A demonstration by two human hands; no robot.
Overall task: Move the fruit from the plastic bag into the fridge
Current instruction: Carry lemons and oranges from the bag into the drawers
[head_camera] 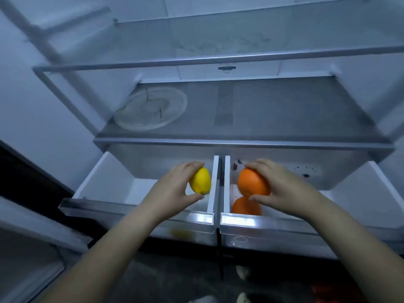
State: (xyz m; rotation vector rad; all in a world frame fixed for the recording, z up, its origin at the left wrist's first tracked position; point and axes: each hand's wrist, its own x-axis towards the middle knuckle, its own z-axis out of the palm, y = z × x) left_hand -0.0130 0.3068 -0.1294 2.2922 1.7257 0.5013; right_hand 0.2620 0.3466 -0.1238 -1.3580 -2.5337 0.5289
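Placement step: yellow oval lemon (200, 180) is pinched by left hand (175, 189) over left white plastic crisper drawer (105, 171), round orange (253, 182) clasped by right hand (284, 189) above 1 orange (247, 206) at right drawer (371, 184) front-left corner; lowering and release judged next.

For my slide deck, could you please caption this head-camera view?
Left hand lowers a lemon and right hand an orange into open fridge drawers.

Home kitchen — open fridge (218, 62); glass shelves (240, 142); two pulled-out crisper drawers (135, 212)
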